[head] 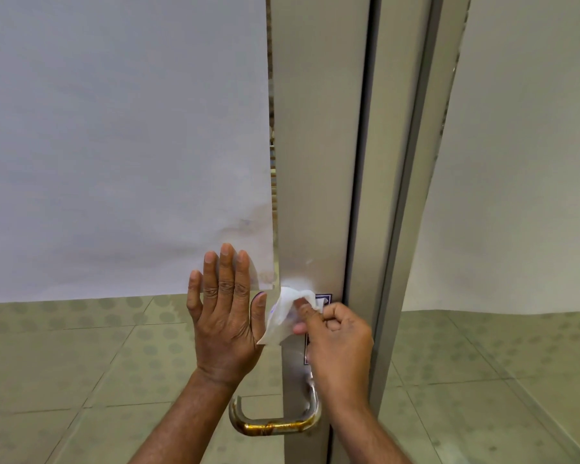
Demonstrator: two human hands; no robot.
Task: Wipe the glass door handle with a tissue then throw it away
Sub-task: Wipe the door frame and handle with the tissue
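fingers (307,313) pinch tissue (283,316) | left hand (223,316) flat on glass (124,145)

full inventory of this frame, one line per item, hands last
door handle: 1, metal with rusty brown patches, low on the door stile
tissue: 1, white, crumpled, held against the stile above the handle
door stile: 1, silver-grey, centre
paper sheet: 1, white, covering the glass left of the stile
label: 1, dark, on the stile, mostly hidden
floor tiles: many, greenish with dots, seen through the glass
left hand: 1, flat on the glass
right hand: 1, pinching the tissue
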